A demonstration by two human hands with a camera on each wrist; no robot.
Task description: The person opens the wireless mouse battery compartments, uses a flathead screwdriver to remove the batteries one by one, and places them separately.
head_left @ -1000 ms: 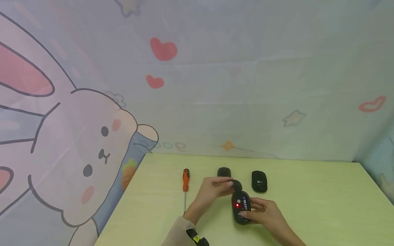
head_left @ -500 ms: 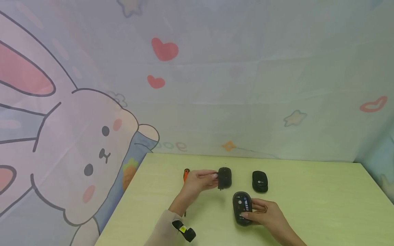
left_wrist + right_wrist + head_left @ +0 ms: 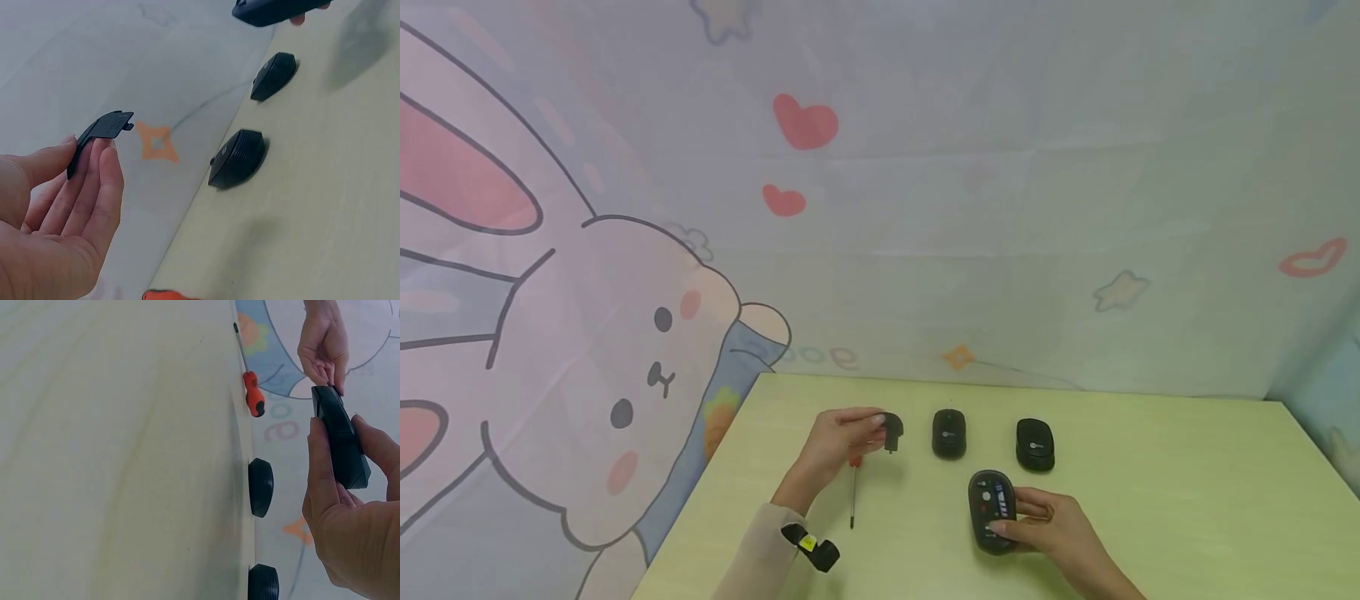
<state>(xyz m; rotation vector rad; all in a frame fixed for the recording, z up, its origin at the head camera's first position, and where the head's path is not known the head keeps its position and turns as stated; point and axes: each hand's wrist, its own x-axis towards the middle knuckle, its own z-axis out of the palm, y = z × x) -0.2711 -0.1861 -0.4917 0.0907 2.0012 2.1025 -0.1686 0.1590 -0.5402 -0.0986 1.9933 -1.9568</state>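
Observation:
Between thumb and fingers my left hand [image 3: 838, 442] pinches a thin, curved black battery cover [image 3: 100, 132] with a small tab at one end. It is raised above the table, over the screwdriver's handle. My right hand [image 3: 1051, 527] grips a black computer mouse [image 3: 992, 512] by its sides, underside facing up, with a pale label and a round spot showing. In the right wrist view the same mouse [image 3: 339, 437] is seen edge-on between thumb and fingers. The two hands are apart.
Two more black mice lie upright toward the back: a middle mouse [image 3: 949, 434] and a right-hand mouse [image 3: 1035, 444]. A screwdriver [image 3: 853, 492] with an orange handle lies left on the pale table [image 3: 1165, 500], its handle partly hidden by my left hand. A patterned cloth backdrop [image 3: 1000, 208] rises behind.
My left hand has moved left with the cover, away from the mouse in my right hand and past the middle mouse. The mouse's red light has dimmed. The right hand stays nearly still.

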